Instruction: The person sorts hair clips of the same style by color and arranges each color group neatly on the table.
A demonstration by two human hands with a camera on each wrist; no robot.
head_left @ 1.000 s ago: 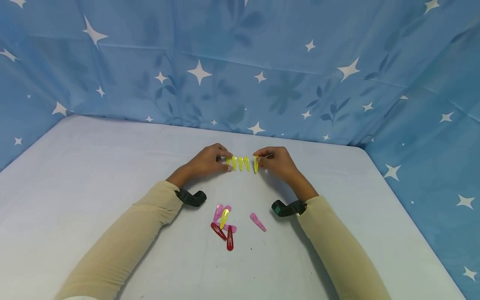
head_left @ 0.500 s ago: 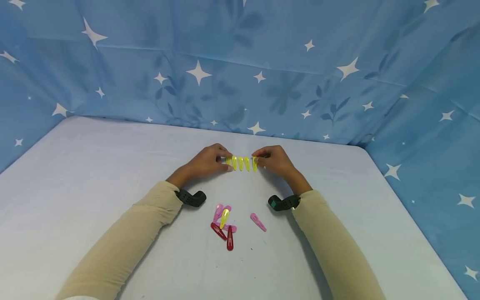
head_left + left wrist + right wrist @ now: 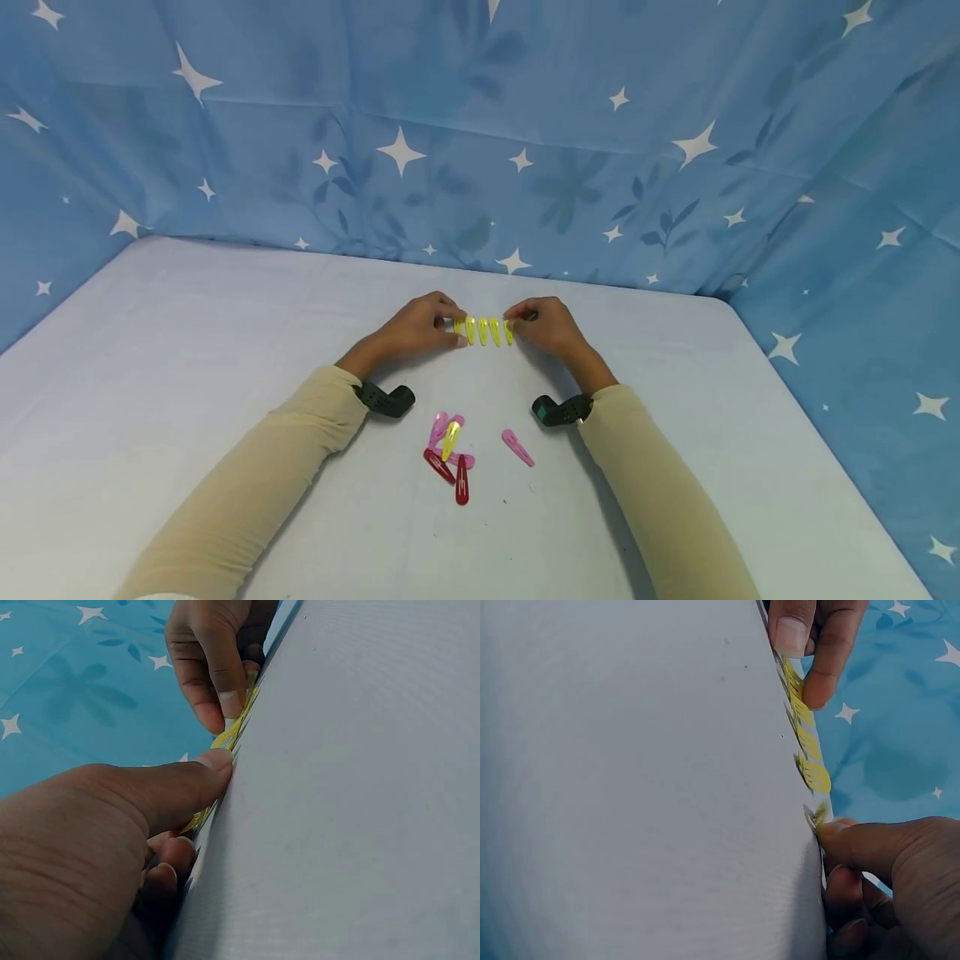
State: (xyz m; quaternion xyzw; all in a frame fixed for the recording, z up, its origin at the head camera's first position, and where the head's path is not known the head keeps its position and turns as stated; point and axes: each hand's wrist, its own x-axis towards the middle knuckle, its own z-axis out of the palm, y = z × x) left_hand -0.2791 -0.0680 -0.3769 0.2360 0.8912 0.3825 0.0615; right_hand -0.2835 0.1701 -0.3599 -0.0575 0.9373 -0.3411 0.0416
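Note:
Yellow snap hair clips lie side by side in a short row near the back of the white table. At the row's left end my left hand holds the outermost yellow hair clip between thumb and forefinger, which cover its two ends. My right hand pinches another yellow hair clip at the right end, with a small gap between it and its neighbour. In the left wrist view the left thumb hides part of the row.
Nearer on the table is a loose pile of pink hair clips, red hair clips and one yellow hair clip. A single pink hair clip lies to its right. A blue starry curtain hangs behind.
My right hand has moved slightly left with its yellow hair clip, bringing it closer to the row and more level with it. The left hand stays in place.

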